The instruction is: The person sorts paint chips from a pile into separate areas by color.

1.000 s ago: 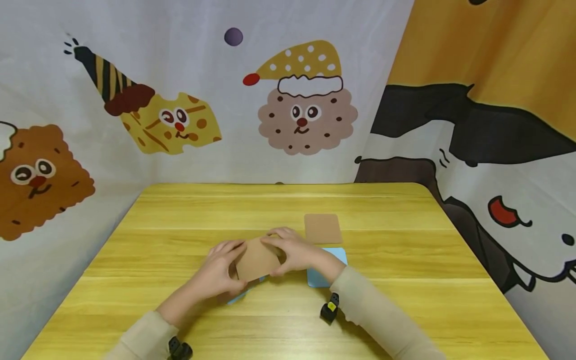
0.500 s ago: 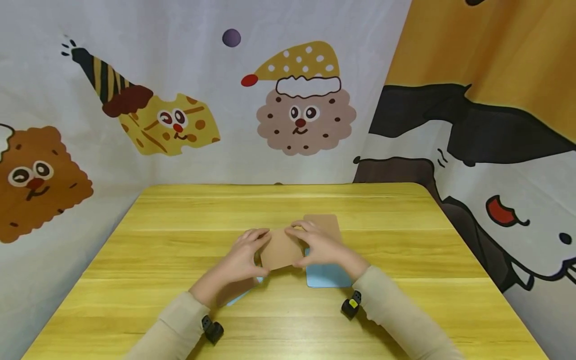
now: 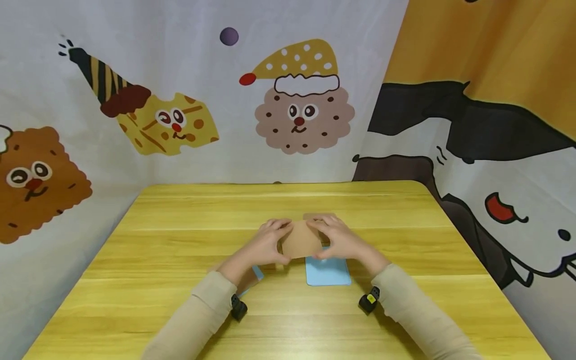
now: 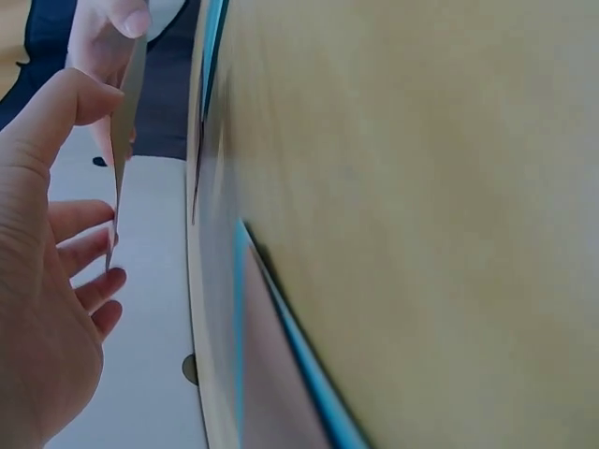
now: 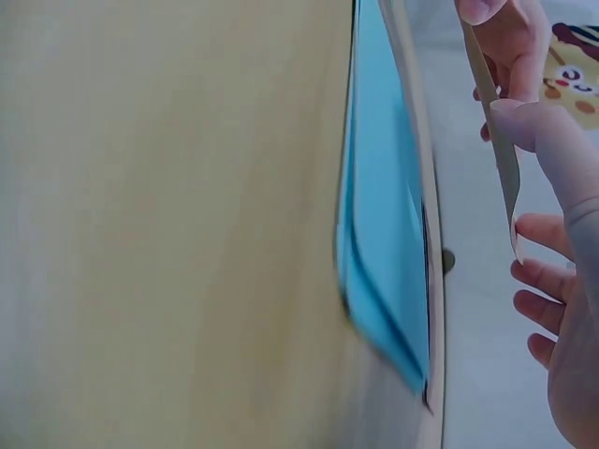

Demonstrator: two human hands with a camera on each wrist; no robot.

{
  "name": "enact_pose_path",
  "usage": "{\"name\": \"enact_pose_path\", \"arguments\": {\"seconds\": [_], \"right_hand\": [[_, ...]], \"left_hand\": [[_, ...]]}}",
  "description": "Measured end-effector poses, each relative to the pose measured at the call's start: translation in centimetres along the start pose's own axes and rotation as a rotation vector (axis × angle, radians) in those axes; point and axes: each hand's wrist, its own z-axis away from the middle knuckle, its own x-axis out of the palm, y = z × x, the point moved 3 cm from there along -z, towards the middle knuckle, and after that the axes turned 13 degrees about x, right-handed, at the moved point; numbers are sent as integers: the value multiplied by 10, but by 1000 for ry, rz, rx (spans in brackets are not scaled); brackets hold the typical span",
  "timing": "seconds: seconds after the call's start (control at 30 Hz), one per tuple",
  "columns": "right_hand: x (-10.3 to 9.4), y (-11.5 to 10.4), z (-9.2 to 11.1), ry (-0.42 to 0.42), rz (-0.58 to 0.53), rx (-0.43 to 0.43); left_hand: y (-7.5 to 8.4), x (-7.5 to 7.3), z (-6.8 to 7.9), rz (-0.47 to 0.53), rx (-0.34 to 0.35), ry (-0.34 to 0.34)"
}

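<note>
A thin brown square card (image 3: pixel 301 241) is held above the table, gripped at its two sides. My left hand (image 3: pixel 264 244) pinches its left edge between thumb and fingers; my right hand (image 3: pixel 340 241) does the same on the right. Both wrist views show the card (image 4: pixel 128 122) edge-on and slightly bowed. A light blue square card (image 3: pixel 327 273) lies on the table just below my right hand. Behind that hand, another brown card (image 3: pixel 319 215) is mostly hidden. Under my left forearm lies a brown card with a blue one (image 3: pixel 258 272) beneath it, partly covered.
The wood-grain table (image 3: pixel 180 210) spreads out on all sides of the cards. A white curtain (image 3: pixel 189 65) printed with cartoon figures hangs behind it. A small black device (image 3: pixel 369 301) is strapped at the right wrist, another (image 3: pixel 238 308) at the left.
Both hands have carried the brown card to the right and away from me, from above the left cards to just behind the blue card. The cards on the table have stayed put.
</note>
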Motion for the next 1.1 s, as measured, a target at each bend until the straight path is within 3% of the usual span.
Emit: {"name": "enact_pose_path", "arguments": {"seconds": [0.13, 0.53, 1.1], "right_hand": [[-6, 13, 1, 3, 23, 43], [-16, 48, 1, -26, 7, 127], [-11, 72, -11, -94, 35, 216]], "left_hand": [[-3, 3, -17, 20, 17, -20], [-10, 14, -59, 16, -17, -84], [-29, 33, -84, 17, -97, -129]]}}
